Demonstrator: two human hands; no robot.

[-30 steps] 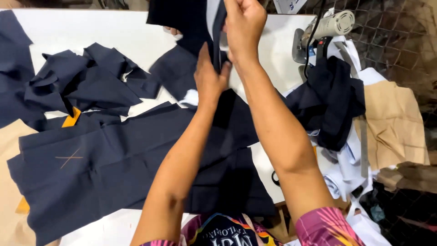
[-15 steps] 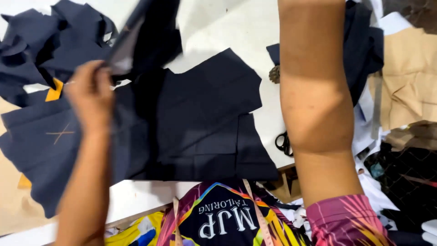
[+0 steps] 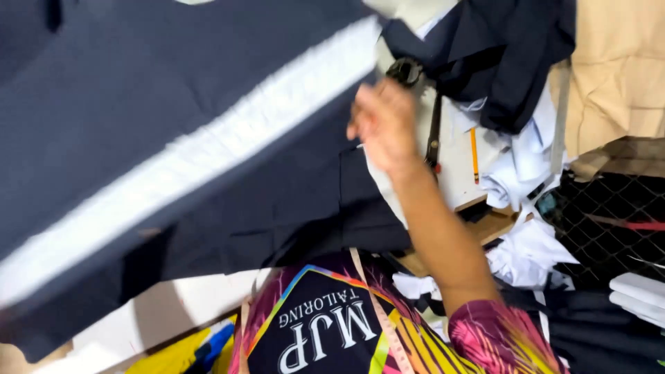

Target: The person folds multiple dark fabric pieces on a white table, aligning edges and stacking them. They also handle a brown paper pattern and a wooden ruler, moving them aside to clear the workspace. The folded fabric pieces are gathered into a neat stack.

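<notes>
From the head camera, a big navy fabric panel (image 3: 173,118) with a broad white strip running diagonally across it fills the whole left and centre of the picture, lifted close to the lens and blurred. The right hand (image 3: 384,125) is up at the panel's right edge, fingers curled at the cloth's border; it looks closed on the fabric, though the blur makes the exact pinch hard to read. The left hand is out of sight, hidden behind the raised cloth or beyond the frame. Just past the right hand, a pair of black scissors (image 3: 415,90) lies on the pale table (image 3: 454,173), with a yellow pencil (image 3: 474,154) beside it. More dark navy cloth (image 3: 499,55) is heaped at the top right, white fabric scraps (image 3: 526,249) spill over the table's edge, and tan paper (image 3: 616,69) sits at the far right. A measuring tape (image 3: 374,312) hangs down the person's colourful shirt (image 3: 325,325) at the bottom.
</notes>
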